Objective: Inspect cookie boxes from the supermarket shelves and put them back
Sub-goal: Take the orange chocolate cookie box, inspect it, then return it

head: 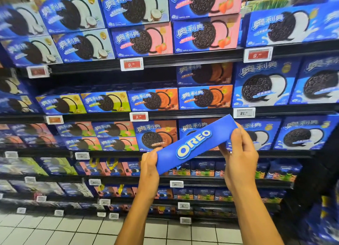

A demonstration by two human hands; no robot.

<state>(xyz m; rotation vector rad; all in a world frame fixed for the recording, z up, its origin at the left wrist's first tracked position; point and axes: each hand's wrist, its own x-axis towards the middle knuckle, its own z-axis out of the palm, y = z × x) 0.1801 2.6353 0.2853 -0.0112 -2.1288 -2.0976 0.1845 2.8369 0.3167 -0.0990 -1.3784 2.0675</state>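
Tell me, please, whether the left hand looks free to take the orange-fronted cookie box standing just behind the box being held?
Probably not yet. The left hand grips one end of the blue box, the right hand the other, and that box partly covers the orange-fronted box.

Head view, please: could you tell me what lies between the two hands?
The blue Oreo box spans the stretch, tilted, its ends held by the left hand and right hand.

This is a supermarket aisle: long dark shelves (165,114) run in tiers, packed with rows of blue cookie boxes (201,34) facing out, price tags (131,64) clipped along each shelf edge, above a pale tiled floor (73,230).
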